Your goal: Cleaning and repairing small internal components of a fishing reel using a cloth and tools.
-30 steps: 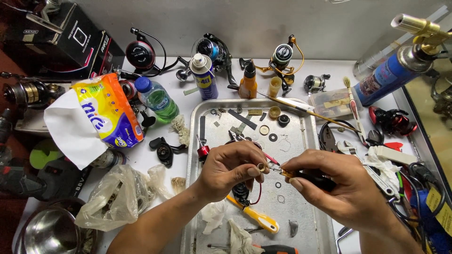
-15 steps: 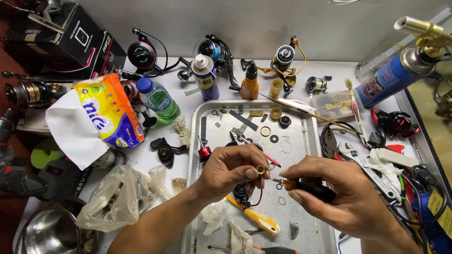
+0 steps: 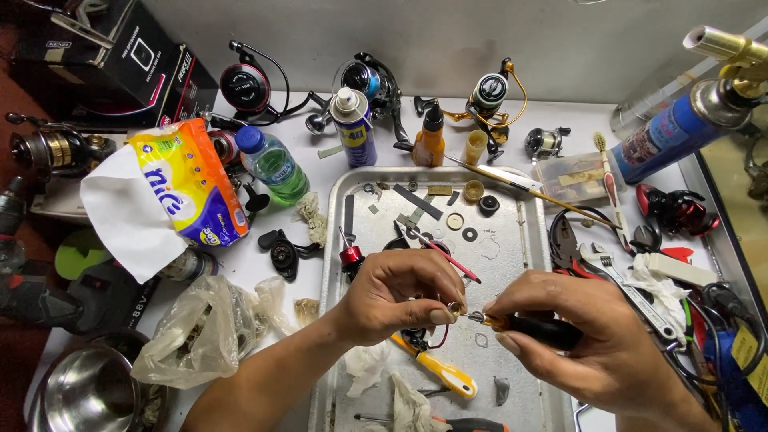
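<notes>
Filling metal tray (image 3: 524,240): washers (image 3: 455,222), screwdriver (image 3: 436,367), rags (image 3: 408,400).

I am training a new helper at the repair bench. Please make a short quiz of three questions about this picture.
1. True or false: the left hand pinches a small metal ring over the metal tray.
2. What does the right hand hold? A) a toothbrush B) a tool with a black and orange handle C) a green bottle
3. Fill in: the tool's tip points toward the ____ in the left hand.

Key: 1 true; 2 B; 3 ring. The tip and the ring are very close; whether they touch cannot be told.
</notes>
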